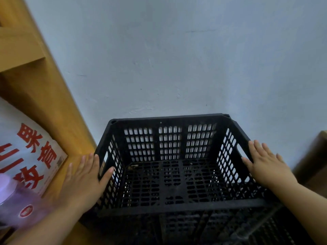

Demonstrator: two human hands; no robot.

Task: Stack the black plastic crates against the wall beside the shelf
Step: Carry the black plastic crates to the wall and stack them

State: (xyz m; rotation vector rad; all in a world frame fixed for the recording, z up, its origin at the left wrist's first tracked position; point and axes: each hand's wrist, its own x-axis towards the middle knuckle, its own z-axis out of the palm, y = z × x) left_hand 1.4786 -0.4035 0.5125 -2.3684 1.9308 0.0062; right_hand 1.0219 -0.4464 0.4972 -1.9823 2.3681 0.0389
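Observation:
A black plastic crate (169, 138) with slotted walls stands with its far rim against the pale wall, open side up and nothing inside. It rests on top of another black crate (221, 228), whose lattice shows below its near rim. My left hand (85, 181) lies flat against the top crate's left wall, fingers spread, thumb hooked over the rim. On the right rim rests my right hand (265, 165), fingers straight and apart. Neither hand is closed around the crate.
A wooden shelf (35, 82) runs along the left, touching the crate's left side. On it lie a white box with red characters (30, 152) and a translucent purple item (19, 200). A brown box (313, 160) sits at the right by the wall (177, 59).

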